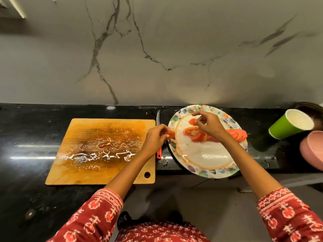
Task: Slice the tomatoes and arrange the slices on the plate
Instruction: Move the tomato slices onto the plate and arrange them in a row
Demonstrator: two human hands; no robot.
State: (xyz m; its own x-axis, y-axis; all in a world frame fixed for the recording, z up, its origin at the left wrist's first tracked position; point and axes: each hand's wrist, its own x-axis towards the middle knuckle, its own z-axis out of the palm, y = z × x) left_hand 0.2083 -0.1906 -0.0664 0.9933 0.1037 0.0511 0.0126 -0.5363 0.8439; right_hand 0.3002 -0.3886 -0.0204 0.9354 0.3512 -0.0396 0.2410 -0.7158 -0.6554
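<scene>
A round plate (206, 159) with a colourful rim sits on the black counter, its near edge over the counter's front. Several red tomato slices (195, 134) lie across its far half. My right hand (208, 125) hovers over the plate and pinches one slice (192, 121) at its fingertips. My left hand (155, 137) is at the plate's left rim, fingers curled round a tomato piece (170, 133). A wet wooden cutting board (103, 151) lies to the left, with juice and seeds on it. A knife (158, 123) with a red handle lies between board and plate, partly hidden by my left hand.
A green paper cup (290, 124) lies tipped on its side at the right. A pink bowl (312, 151) stands by the right edge, below the cup. A marble wall rises behind the counter.
</scene>
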